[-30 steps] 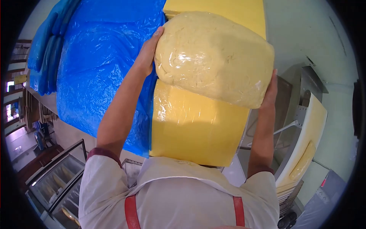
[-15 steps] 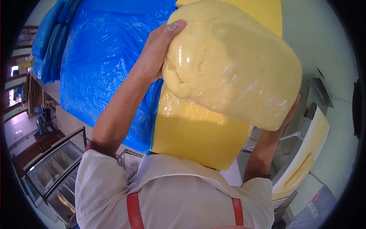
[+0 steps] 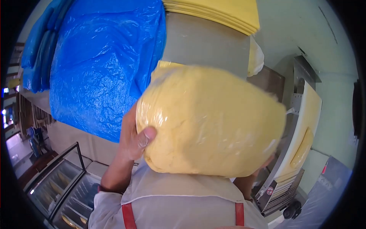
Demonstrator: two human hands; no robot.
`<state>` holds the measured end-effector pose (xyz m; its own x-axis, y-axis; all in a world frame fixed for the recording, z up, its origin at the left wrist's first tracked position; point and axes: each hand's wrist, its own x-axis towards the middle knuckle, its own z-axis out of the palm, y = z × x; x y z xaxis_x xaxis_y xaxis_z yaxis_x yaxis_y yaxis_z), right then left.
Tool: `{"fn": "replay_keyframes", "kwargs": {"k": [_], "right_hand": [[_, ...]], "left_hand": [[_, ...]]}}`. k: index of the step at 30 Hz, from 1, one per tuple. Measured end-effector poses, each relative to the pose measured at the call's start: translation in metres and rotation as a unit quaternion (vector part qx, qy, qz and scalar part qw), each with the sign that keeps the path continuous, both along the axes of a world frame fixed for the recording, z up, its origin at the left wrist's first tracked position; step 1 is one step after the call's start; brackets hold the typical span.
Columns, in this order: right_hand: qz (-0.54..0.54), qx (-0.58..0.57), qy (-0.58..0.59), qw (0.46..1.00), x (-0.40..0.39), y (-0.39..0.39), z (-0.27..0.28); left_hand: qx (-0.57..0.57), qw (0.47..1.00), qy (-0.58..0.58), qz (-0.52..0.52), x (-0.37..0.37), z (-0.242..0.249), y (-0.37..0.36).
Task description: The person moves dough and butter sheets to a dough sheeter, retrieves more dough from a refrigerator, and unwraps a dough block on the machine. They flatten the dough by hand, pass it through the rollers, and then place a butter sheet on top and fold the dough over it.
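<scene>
Close to my chest I hold a large pale-yellow block of dough (image 3: 213, 122) wrapped in clear plastic film. My left hand (image 3: 133, 133) grips its left end, with the thumb on the near face and the other fingers hidden behind. Only a small part of my right hand (image 3: 267, 162) shows at the lower right end of the block; most of it is hidden. A corner of yellow sheet (image 3: 167, 64) shows just behind the dough's top edge. Left of the block lies a crinkled blue plastic cover (image 3: 103, 76).
A stack of yellow sheets (image 3: 217, 14) lies at the far end of a grey surface (image 3: 207, 42). Folded blue bundles (image 3: 36, 65) sit at far left. A glass-lidded case (image 3: 57, 183) stands lower left, and a machine with a sloping yellowish panel (image 3: 305, 129) on the right.
The dough has come down and toward my body with both hands. Grey surface now shows where the dough and yellow sheet were, and the view has shifted.
</scene>
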<state>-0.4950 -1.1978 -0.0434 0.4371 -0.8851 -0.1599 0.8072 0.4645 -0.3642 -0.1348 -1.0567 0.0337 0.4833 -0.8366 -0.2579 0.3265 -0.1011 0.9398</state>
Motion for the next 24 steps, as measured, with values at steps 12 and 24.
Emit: {"fn": "replay_keyframes", "kwargs": {"k": [12,24], "right_hand": [[0.068,-0.024,0.297,0.952,0.079,-0.037,-0.02],[0.082,-0.043,0.196,0.976,0.154,-0.136,-0.037]], "left_hand": [[0.027,0.998,0.013,0.063,0.019,-0.055,-0.013],[0.011,0.997,0.026,0.075,0.086,-0.07,-0.101]]}}
